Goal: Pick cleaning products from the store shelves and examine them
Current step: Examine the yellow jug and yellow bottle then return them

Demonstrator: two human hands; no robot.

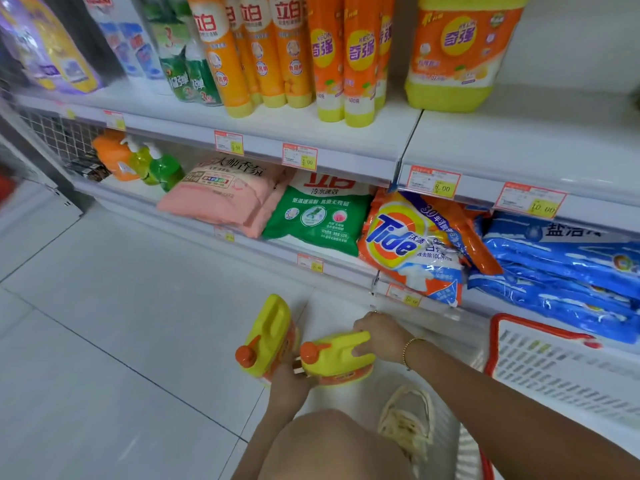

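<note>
Two yellow jugs with orange caps stand low over the white floor tiles in front of the shelves. My right hand (379, 336) grips the handle of the right jug (337, 356). My left hand (289, 379) reaches up between the jugs and touches the base of the left jug (268, 336); its fingers are hidden behind the jugs. A matching large yellow jug (457, 53) stands on the upper shelf.
The upper shelf (346, 143) holds orange and green bottles. The lower shelf carries pink, green, Tide (412, 244) and blue detergent bags. A white basket with a red rim (561, 372) sits at the right. My knee and shoe are below.
</note>
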